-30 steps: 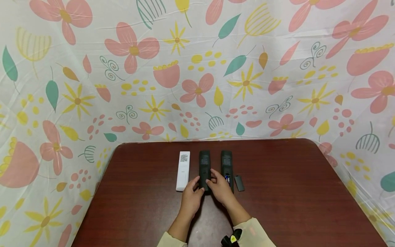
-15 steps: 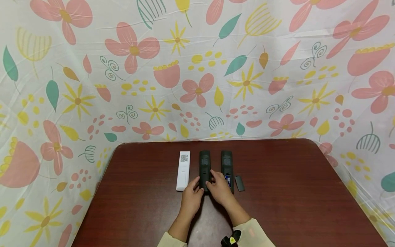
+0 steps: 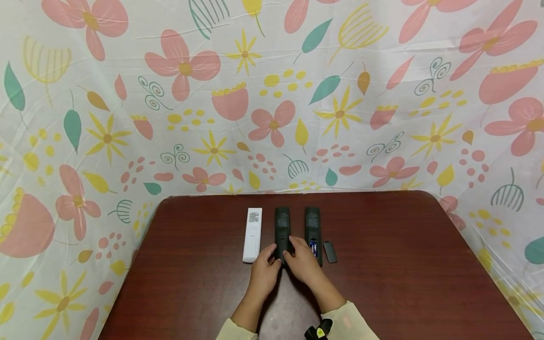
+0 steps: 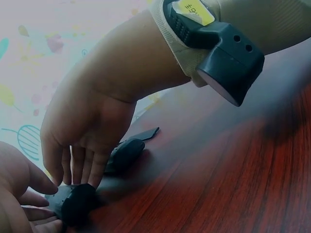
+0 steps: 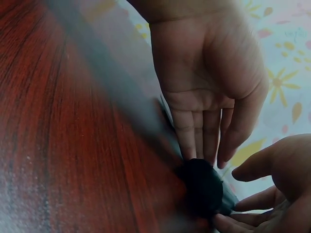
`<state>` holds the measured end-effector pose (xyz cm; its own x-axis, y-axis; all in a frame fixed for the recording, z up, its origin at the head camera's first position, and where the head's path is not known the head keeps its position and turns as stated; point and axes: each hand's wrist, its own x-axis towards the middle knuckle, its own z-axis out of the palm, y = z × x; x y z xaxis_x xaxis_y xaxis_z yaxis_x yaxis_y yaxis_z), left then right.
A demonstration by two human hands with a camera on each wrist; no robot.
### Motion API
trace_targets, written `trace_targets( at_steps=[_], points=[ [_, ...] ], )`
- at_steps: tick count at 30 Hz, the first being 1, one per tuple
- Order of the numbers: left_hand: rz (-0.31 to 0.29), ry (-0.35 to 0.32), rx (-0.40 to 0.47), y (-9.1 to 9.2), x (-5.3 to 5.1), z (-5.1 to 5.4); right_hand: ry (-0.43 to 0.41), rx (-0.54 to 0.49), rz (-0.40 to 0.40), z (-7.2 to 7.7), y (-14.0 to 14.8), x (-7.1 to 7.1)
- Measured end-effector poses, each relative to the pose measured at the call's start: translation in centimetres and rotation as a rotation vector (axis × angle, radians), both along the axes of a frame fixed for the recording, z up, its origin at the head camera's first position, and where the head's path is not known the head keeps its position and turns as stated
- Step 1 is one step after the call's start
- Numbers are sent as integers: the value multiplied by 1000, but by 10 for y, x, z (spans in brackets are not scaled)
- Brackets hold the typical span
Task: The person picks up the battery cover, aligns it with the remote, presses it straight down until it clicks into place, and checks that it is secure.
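Observation:
Face down on the table lies the middle black remote (image 3: 282, 226), its lower half between two hands. The left hand (image 3: 263, 274) holds its left edge, fingers along the side and thumb near the bottom end. On the opposite edge the right hand (image 3: 303, 260) grips with thumb and fingers. The left wrist view shows the left hand (image 4: 17, 194) beside the black remote (image 4: 75, 204), with the right hand (image 4: 92, 116) above it. In the right wrist view, the dark remote end (image 5: 204, 187) sits between the left hand (image 5: 209, 73) and right hand (image 5: 286, 184).
A white remote (image 3: 252, 236) lies to the left. At the right, another black remote (image 3: 312, 219) has its battery compartment uncovered, batteries (image 3: 313, 247) inside, and a loose cover (image 3: 329, 252) beside it. Behind the brown table (image 3: 403, 264) hangs a flowered cloth (image 3: 272, 94).
The right hand's upper fingertips have slid slightly down the remote's right edge, toward the person. The left hand and the remotes look nearly unmoved.

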<state>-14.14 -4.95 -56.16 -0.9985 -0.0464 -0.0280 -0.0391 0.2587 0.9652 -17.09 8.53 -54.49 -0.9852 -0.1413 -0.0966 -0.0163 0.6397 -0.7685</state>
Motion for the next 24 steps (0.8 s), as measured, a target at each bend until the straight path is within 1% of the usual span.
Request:
trace_targets(
  at_steps=[3,9,11,15,18,24],
  points=[
    [-16,12,-10,0,0,0,-3,10,11,2,0,2],
    [-48,11,-31,0,0,0,-19,5,15,4,0,4],
    [-49,25,-47,1,-1,-1,-13,3,16,5,0,4],
    [-50,30,-67,1,0,-2,-16,-8,19,5,0,5],
    [-52,15,-67,0,0,-2,-24,-10,19,5,0,6],
    [-52,8,-62,1,0,-2,-24,-3,20,4,1,6]
  ],
)
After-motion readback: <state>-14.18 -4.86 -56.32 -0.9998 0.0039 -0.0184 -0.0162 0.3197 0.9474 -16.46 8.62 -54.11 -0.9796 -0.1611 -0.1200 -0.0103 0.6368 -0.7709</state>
